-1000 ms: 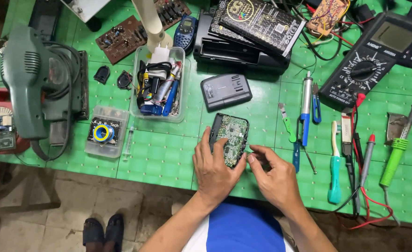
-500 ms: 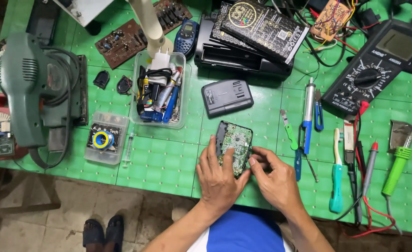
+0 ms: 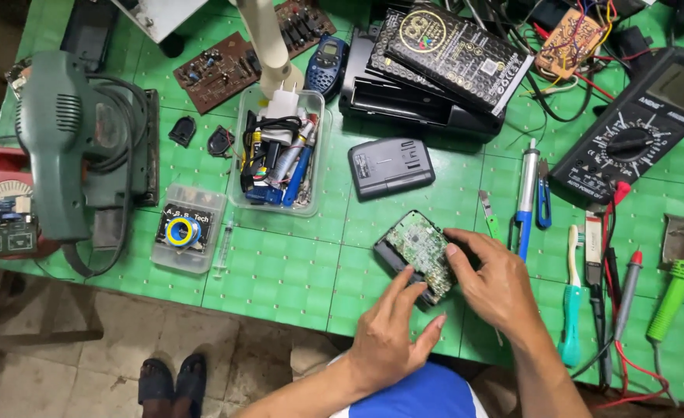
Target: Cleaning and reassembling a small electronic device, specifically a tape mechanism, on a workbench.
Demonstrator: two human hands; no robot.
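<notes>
left hand [image 3: 388, 337]: fingers spread loosely, index and middle tips on near edge of small device, nothing clasped
right hand [image 3: 493, 282]: fingers curled over right side of the device, thumb on its board, gripping it lightly
small device [image 3: 419, 255]: open black casing with green circuit board facing up, lying tilted on tabletop [image 3: 280, 271] near front edge, between both hands
black battery pack [image 3: 390, 166]: flat on the tabletop, just behind the device, apart from it
clear tray [image 3: 280, 151]: left of the pack, holds cables, charger plug, blue pens
soldering iron [image 3: 526, 197]: blue handle, right of the device, near right hand
green sander [image 3: 67, 147]: far left, cord coiled on it
multimeter [image 3: 636, 131]: far right rear, red probe leads trailing toward front edge
</notes>
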